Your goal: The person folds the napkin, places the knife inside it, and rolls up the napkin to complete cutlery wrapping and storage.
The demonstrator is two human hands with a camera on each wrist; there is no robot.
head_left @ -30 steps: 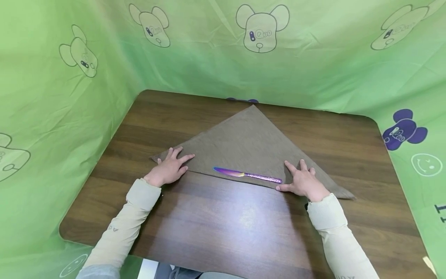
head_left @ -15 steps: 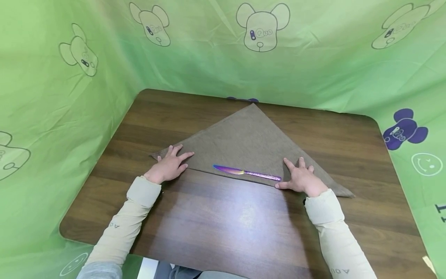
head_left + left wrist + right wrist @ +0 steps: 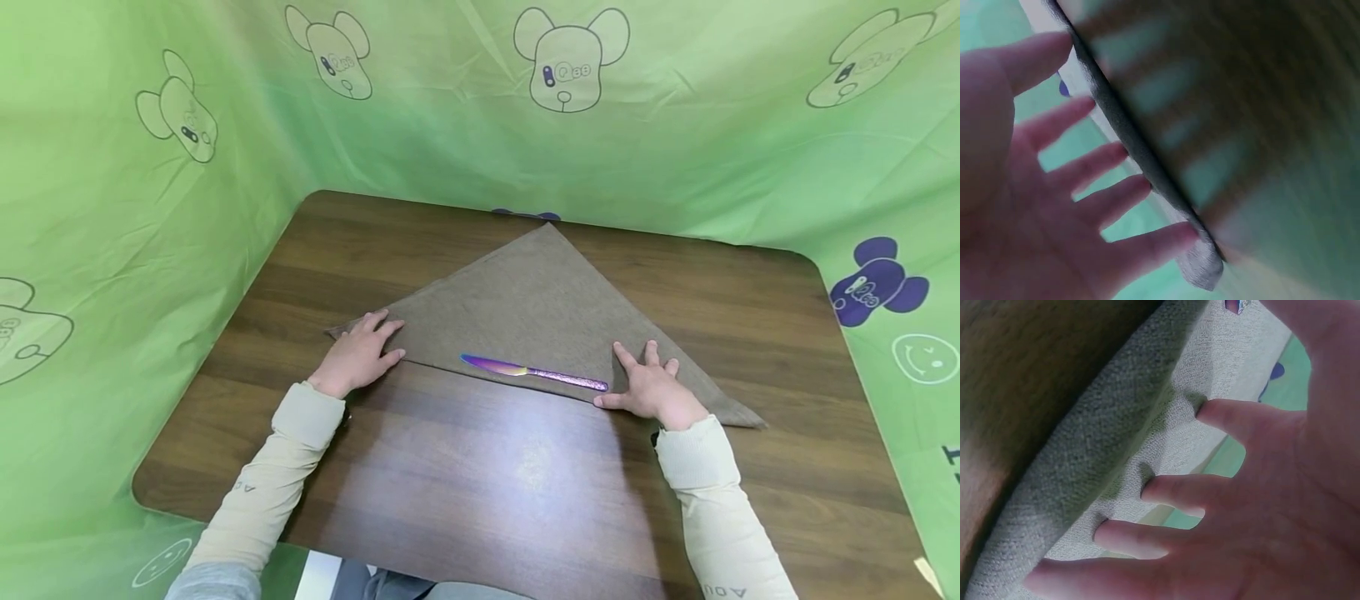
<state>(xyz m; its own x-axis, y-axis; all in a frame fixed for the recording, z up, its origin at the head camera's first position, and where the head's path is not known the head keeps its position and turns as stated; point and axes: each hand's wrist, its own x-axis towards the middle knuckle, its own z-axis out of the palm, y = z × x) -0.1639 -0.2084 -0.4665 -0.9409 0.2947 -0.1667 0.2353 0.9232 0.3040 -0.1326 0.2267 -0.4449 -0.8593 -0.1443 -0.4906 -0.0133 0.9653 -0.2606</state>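
Observation:
A grey-brown cloth napkin (image 3: 517, 292), folded to a triangle, lies flat with its long folded edge toward the person. Along that edge rests a table knife (image 3: 534, 372) with an iridescent purple-blue blade and a textured purple handle. My left hand (image 3: 358, 357) touches the napkin near its left corner, fingers extended; in the left wrist view the fingertips (image 3: 1119, 150) meet the cloth at the fold. On the other side my right hand (image 3: 648, 387) presses the napkin with spread fingers, its thumb beside the knife's handle end. In the right wrist view the fold rises as a soft roll.
The napkin lies on a brown wooden table (image 3: 480, 483) with rounded corners. Green curtains (image 3: 450, 142) printed with bear heads hang behind it and at both sides. The person's lap shows below the table's front edge.
My left hand's fingers have drawn closer together near the napkin's left corner. The right hand, the napkin and the knife stay nearly as they were; the view shifts slightly.

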